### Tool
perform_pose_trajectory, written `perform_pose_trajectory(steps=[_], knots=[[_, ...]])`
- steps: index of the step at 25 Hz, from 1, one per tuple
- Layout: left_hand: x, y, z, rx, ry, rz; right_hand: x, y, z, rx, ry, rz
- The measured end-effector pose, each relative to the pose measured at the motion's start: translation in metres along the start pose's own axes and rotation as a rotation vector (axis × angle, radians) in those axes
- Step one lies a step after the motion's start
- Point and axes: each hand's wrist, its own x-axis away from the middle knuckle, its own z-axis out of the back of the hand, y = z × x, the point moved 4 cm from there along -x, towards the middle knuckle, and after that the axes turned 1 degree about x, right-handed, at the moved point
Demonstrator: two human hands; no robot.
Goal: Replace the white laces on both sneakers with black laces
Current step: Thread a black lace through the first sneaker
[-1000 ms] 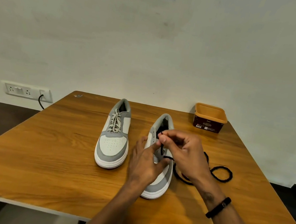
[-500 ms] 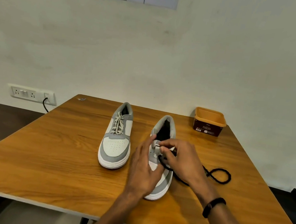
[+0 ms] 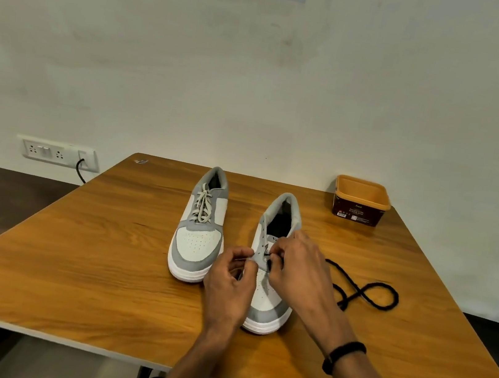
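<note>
On wooden table (image 3: pixel 101 263), both hands (image 3: pixel 264 275) pinch black lace (image 3: pixel 365 295), hiding right sneaker's (image 3: pixel 268 314) eyelets

A wooden desk (image 3: pixel 101 263) with a pale front edge carries everything. Just left of the left hand (image 3: pixel 228 286) stands a grey-and-white sneaker (image 3: pixel 198 229) with white laces (image 3: pixel 203 204). Under both hands lies the second sneaker (image 3: pixel 266 308). Right of the right hand (image 3: pixel 300 271) a black lace (image 3: pixel 368 295) loops over the wood. Beyond that hand, well apart, sits an orange tub (image 3: pixel 361 200).
</note>
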Motion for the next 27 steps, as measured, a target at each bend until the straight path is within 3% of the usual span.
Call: perform_pose_trajectory(steps=[7,12,18,23,27], knots=[[0.000,0.000,0.000,-0.036,0.018,-0.050,-0.005,0.020,-0.015,-0.585,-0.152,-0.283],[-0.002,-0.001,-0.002,-0.043,0.017,-0.051,-0.015,0.015,-0.013,-0.542,-0.256,-0.356],[-0.001,0.001,-0.003,-0.052,0.022,-0.073,-0.020,0.007,-0.016,-0.280,-0.346,-0.218],[0.001,0.002,-0.003,-0.063,0.027,-0.084,-0.011,0.025,-0.023,-0.652,-0.453,-0.300],[-0.003,-0.001,-0.004,-0.070,-0.016,-0.118,-0.003,0.029,-0.026,-0.791,-0.375,-0.299]])
